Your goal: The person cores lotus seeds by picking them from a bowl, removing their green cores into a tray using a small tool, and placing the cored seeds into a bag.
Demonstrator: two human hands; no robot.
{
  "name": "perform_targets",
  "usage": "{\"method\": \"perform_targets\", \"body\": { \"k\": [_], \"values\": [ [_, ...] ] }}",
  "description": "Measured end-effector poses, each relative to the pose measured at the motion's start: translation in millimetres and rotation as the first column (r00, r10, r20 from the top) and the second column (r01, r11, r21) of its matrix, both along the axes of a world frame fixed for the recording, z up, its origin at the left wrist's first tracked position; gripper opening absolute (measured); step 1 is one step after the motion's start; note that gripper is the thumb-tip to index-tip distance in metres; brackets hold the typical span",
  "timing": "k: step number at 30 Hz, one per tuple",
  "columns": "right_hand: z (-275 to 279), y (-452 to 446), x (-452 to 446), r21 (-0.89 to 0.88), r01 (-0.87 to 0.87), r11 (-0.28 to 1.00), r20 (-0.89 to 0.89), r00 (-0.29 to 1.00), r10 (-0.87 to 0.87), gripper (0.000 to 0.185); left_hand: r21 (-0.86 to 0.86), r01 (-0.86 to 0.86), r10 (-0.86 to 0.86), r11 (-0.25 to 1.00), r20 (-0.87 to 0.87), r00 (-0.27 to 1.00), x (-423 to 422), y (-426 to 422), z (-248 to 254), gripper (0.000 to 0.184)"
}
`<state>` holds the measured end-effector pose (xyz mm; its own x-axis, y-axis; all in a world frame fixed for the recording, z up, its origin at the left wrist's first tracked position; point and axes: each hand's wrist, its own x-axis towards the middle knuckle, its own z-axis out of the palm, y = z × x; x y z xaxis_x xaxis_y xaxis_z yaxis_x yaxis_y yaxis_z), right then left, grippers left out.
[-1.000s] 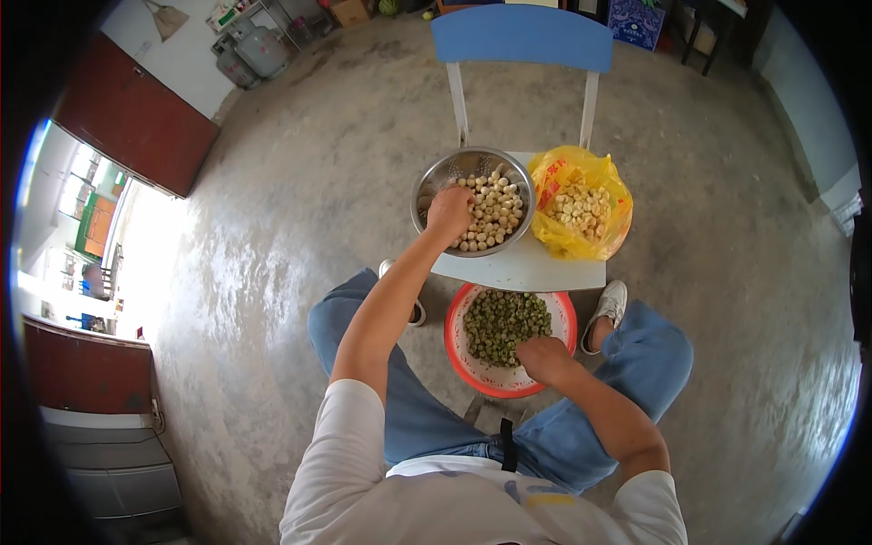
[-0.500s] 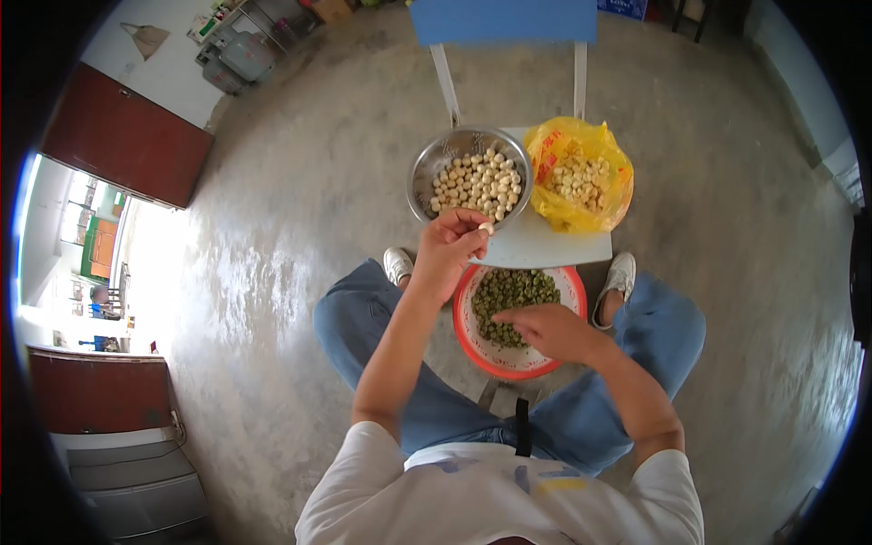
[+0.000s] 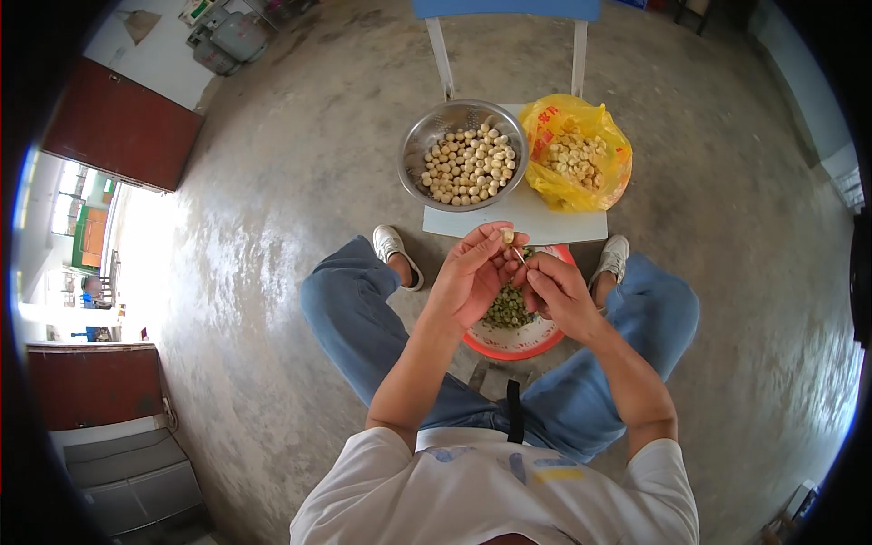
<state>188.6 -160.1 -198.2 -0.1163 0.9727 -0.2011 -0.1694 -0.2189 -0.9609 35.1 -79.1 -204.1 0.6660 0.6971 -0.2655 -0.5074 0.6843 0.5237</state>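
Concrete floor (image 3: 245,318) is seen all round. Over the basin (image 3: 513,352), a seed (image 3: 508,235) is pinched by the left hand (image 3: 472,277), a thin pick (image 3: 520,257) by the right hand (image 3: 561,291); picking is apparently begun, steady aim called for.

Daylight from the doorway (image 3: 150,259) (blown out white) glares off the floor (image 3: 236,282)

Left grip (image 3: 470,275): palm turned partly upward, thumb and fingertips closed in a pinch. Right grip (image 3: 563,295): back of hand uppermost, fingers curled, close beside the left. Left forearm (image 3: 413,372) and right forearm (image 3: 629,377) converge forward, elbows bent.
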Motion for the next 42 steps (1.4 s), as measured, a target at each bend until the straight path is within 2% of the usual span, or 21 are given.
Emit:
{"method": "perform_targets", "body": {
  "k": [5,11,17,20,23,26,29,42],
  "values": [
    [-1,1,-6,0.097,0.070,0.993,0.086,0.993,-0.078,0.015,-0.018,-0.033,0.033,0.999,-0.001,0.999,1,-1,-1,0.021],
    [-8,-1,-9,0.140,0.096,0.985,0.083,0.991,-0.109,0.013,0.000,-0.067,0.067,0.998,-0.006,0.998,2,-4,3,0.015],
    [-5,0,-10,0.175,0.146,0.974,0.066,0.985,-0.159,0.012,0.096,-0.076,0.078,0.993,-0.012,0.997,3,-4,6,0.015],
    [-15,1,-7,0.266,0.060,0.962,0.252,0.959,-0.130,0.010,0.119,-0.058,0.064,0.991,-0.043,0.997,2,-3,1,0.019],
    [-17,4,-6,0.398,0.067,0.915,0.270,0.945,-0.186,0.008,0.118,-0.066,0.072,0.991,-0.044,0.996,2,-3,3,0.019],
    [-13,1,-4,0.295,0.066,0.953,0.239,0.961,-0.140,0.009,0.112,-0.073,0.077,0.991,-0.028,0.997,3,-3,3,0.018],
    [-7,0,-7,0.262,0.130,0.956,0.186,0.965,-0.183,0.010,0.122,-0.057,0.062,0.991,-0.038,0.997,4,-3,2,0.018],
    [-14,1,-8,0.293,0.137,0.946,0.260,0.941,-0.216,0.009,0.106,-0.095,0.100,0.990,-0.047,0.994,6,-4,4,0.018]
  ]
}}
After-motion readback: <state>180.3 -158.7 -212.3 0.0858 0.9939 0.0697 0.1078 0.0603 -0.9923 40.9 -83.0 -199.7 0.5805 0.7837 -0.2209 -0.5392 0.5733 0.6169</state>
